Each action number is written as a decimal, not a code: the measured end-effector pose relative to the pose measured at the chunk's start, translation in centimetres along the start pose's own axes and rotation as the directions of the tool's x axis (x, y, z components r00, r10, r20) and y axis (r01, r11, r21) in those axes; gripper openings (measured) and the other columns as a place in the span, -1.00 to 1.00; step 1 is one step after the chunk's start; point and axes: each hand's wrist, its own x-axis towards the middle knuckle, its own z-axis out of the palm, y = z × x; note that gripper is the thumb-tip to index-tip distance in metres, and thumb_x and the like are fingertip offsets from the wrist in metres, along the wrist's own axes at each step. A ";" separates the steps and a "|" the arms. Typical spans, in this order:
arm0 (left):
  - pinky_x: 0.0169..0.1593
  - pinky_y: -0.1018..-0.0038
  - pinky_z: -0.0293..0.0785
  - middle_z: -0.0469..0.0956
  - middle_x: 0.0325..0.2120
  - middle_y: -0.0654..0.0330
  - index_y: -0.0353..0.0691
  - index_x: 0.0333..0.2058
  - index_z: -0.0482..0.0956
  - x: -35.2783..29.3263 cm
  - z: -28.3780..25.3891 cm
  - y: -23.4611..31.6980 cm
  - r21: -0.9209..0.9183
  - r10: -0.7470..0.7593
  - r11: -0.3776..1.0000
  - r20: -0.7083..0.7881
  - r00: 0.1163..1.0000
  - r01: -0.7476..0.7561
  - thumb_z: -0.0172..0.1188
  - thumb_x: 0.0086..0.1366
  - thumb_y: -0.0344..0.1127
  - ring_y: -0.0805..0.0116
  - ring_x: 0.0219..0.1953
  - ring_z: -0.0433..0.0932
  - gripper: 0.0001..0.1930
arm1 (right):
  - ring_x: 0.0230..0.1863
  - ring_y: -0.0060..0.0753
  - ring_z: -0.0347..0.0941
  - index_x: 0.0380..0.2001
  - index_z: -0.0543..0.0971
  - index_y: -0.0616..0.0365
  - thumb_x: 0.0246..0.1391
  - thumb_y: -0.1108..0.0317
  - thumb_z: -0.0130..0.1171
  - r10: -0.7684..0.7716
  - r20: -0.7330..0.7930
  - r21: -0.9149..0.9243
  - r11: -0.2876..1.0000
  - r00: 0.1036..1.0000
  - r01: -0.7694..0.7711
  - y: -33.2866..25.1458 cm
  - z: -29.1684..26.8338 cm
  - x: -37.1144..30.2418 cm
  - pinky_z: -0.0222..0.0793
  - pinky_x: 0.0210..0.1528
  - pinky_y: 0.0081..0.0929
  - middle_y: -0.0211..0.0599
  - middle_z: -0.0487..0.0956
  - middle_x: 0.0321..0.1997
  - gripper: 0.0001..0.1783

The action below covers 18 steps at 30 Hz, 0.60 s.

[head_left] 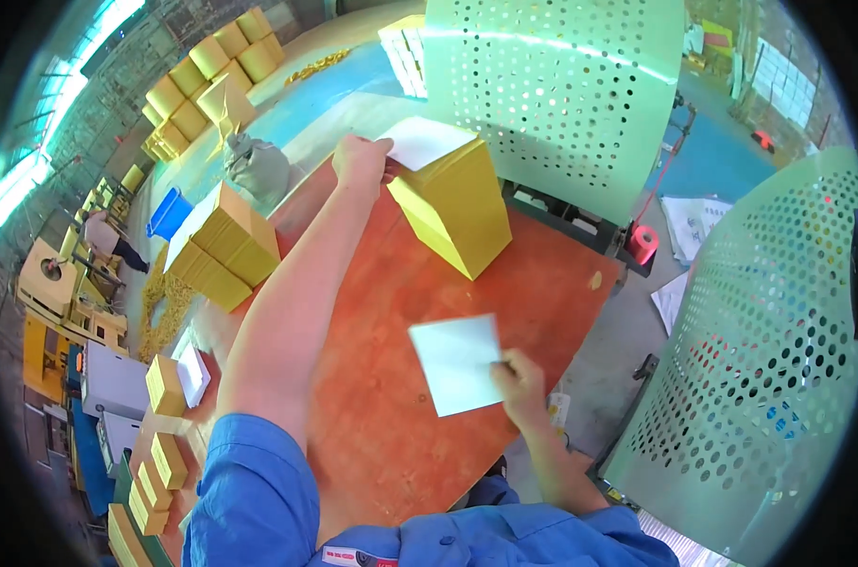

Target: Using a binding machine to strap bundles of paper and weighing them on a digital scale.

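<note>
A white square sheet of paper (457,367) is pinched at its right edge by my right hand (521,386). It hangs over the red tabletop (381,378), and the hand is slightly blurred. Farther off stands a tall yellow paper stack (462,213) with a white top face (431,140). My left hand (361,161) reaches out to that stack's near left top corner. Its fingers are closed on the corner, with some fingertips tucked below the top edge.
Another yellow stack (223,246) stands at the left, beside a grey sack (257,165) and a blue bucket (169,214). Small yellow blocks (167,386) line the left side. Perforated green guards (552,94) rise behind and at the right (741,378). A person (107,236) is far left.
</note>
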 end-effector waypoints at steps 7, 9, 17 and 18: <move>-0.24 0.19 0.49 0.60 -0.41 0.02 -0.30 -0.32 0.50 3.7 -6.6 -0.8 0.719 0.518 0.633 -0.119 0.847 -0.286 0.14 0.17 -0.15 0.09 -0.32 0.60 -0.71 | -0.06 -0.33 0.38 -0.35 0.48 0.15 0.22 0.34 0.07 0.051 -0.183 0.915 0.373 0.982 0.151 -3.4 4.9 11.8 0.30 0.05 -0.32 -0.27 0.49 -0.12 -0.87; -0.26 0.10 0.48 0.55 -0.46 -0.03 -0.27 -0.33 0.55 7.4 -6.1 -2.8 0.760 0.644 0.357 0.221 0.733 -0.543 0.05 0.20 -0.28 0.00 -0.34 0.58 -0.80 | -0.34 -0.57 0.37 -0.32 0.50 0.17 0.22 0.35 0.03 -0.212 -0.401 0.420 0.822 0.891 0.385 -2.5 6.4 15.7 0.36 -0.30 -0.58 -0.48 0.46 -0.32 -0.87; 0.28 -0.31 -0.14 0.13 0.31 -0.03 -0.02 0.21 0.37 1.3 3.3 -0.4 0.807 0.337 0.465 0.219 0.916 -0.364 -0.18 0.39 0.03 -0.16 0.36 0.03 -0.49 | -0.18 -0.51 0.40 -0.06 0.51 0.35 -0.05 0.38 -0.12 -0.226 -0.015 0.160 0.961 0.974 0.226 6.6 -1.4 25.1 0.24 -0.08 -0.61 -0.34 0.53 -0.15 -0.53; 0.27 -0.36 -0.17 0.15 0.30 -0.03 -0.02 0.22 0.36 1.4 3.0 -1.4 0.801 0.276 0.484 0.241 0.930 -0.352 -0.21 0.39 0.04 -0.16 0.36 0.03 -0.48 | -0.18 -0.51 0.40 -0.06 0.51 0.35 -0.05 0.38 -0.12 -0.225 -0.002 0.165 0.961 0.974 0.223 7.3 -1.0 25.6 0.24 -0.08 -0.61 -0.34 0.53 -0.15 -0.53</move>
